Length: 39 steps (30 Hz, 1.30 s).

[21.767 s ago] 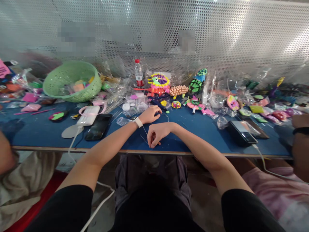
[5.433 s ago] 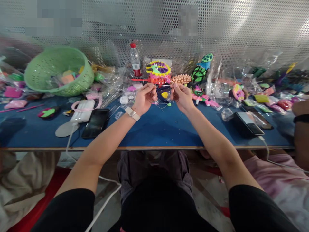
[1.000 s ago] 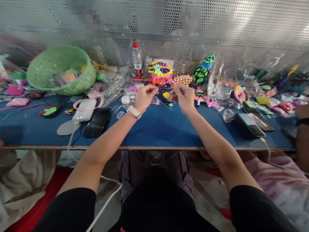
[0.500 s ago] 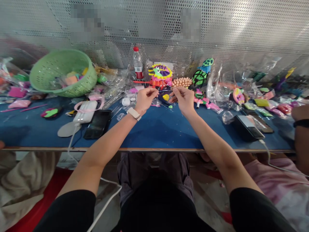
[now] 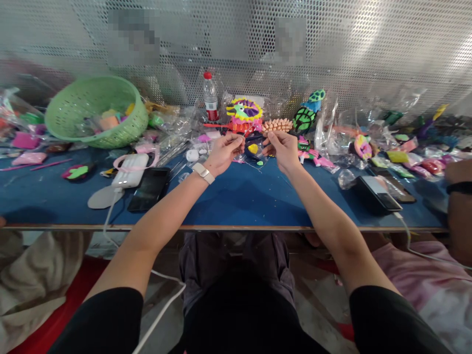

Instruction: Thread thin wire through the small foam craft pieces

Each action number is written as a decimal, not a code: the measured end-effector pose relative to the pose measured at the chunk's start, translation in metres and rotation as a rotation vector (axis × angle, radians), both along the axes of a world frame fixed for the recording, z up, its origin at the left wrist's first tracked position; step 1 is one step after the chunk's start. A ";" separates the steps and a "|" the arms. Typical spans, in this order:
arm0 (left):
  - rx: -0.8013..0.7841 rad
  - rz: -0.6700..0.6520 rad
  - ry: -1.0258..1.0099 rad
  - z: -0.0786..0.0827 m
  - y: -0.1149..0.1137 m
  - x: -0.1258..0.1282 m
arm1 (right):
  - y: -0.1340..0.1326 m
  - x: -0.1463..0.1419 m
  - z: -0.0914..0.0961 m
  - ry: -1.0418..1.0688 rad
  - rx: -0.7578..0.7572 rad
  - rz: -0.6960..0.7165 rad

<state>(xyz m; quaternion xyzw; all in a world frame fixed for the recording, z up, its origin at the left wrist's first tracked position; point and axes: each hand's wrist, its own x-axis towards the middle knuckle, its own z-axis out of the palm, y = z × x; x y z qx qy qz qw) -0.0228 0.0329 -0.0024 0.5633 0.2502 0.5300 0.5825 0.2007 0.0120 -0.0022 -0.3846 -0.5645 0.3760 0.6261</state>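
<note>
Yellow stuff (image 5: pixel 252 148) sits on a dark blue thing (image 5: pixel 254 139) on the table (image 5: pixel 243 201). At nine o'clock from it is the left hand (image 5: pixel 223 153), and at three is the right hand (image 5: pixel 283 149); each has its fingers curled near its thumb, and I cannot tell if they pinch anything. A frilly toy (image 5: pixel 244 110) stands at twelve o'clock; a green scrap (image 5: pixel 260 162) lies at five.

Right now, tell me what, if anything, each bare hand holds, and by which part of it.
It cannot be told: the bare left hand and the bare right hand both look pinched, but anything in their grip is too fine to make out.
</note>
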 end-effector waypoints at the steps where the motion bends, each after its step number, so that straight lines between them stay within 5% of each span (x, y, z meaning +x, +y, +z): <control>1: 0.002 -0.003 -0.002 0.000 0.000 0.000 | -0.001 -0.001 0.001 0.003 -0.005 0.001; 14: 0.189 0.258 0.126 -0.007 0.001 0.011 | -0.005 -0.010 0.002 0.049 -0.103 -0.049; 21: 0.151 0.249 0.108 -0.008 0.003 0.009 | -0.006 -0.008 -0.002 -0.075 0.057 -0.016; 39: 0.092 0.181 0.072 0.001 -0.004 0.006 | -0.008 -0.007 0.002 -0.109 0.034 0.004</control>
